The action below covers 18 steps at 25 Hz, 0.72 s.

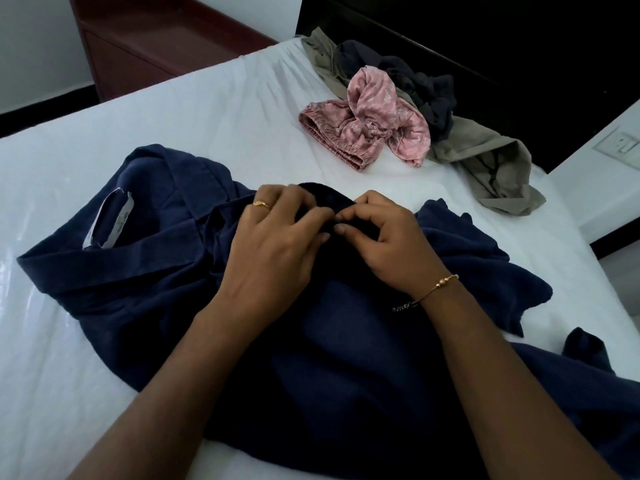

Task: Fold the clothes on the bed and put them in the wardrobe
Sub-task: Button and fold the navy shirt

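Navy garment (145, 271) spread rumpled on white bed (242, 109) | left hand (277, 244) and right hand (384, 244) side by side, fingertips pinching its dark fold | 3 unfolded clothes: pink (374, 116), khaki (485, 157), dark grey (422, 88) heaped near headboard

Dark red-brown wooden cabinet (152, 43) stands at far left, just beyond the white sheet's edge, w/ a white wall behind it. Dark headboard (502, 39) runs across top right. White wall switch plate (621, 143) sits at right edge, nr the headboard's end.

Navy garment (145, 271), pink floral-print clothing (374, 123), white bed sheet (207, 116).
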### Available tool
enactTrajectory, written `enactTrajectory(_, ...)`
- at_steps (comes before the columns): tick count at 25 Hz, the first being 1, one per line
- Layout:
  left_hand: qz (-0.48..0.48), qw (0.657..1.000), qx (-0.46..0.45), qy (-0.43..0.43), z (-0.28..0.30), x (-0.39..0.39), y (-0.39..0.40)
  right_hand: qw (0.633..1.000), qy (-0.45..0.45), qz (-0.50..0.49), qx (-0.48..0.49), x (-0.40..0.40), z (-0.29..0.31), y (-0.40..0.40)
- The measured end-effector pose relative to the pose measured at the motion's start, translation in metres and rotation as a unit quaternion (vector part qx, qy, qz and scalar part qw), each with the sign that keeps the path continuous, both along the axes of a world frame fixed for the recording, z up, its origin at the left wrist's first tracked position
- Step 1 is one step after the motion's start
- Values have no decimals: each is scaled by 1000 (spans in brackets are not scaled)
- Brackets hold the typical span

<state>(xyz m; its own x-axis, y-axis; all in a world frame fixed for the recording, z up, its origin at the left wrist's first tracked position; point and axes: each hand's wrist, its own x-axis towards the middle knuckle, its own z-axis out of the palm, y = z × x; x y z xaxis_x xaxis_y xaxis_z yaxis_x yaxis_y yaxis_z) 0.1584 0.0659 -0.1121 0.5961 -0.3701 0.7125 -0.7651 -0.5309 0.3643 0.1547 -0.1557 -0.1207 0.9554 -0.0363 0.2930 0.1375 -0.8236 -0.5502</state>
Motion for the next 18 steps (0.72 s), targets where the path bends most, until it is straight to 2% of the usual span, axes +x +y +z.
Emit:
enactTrajectory(3,-33,995,-83,41,2,1,3,996,21,21,84,-3,13,4)
enactTrajectory(7,-42,986,-129,97,1,-2,3,987,45,6,151,-8,21,3)
enactTrajectory(13,-60,983,-146,96,3,0,4,990,-88,-76,77,-12,38,17)
enactTrajectory(18,-33,986,-134,98,-3,4,4,998,-54,-16,36,-13,39,25)
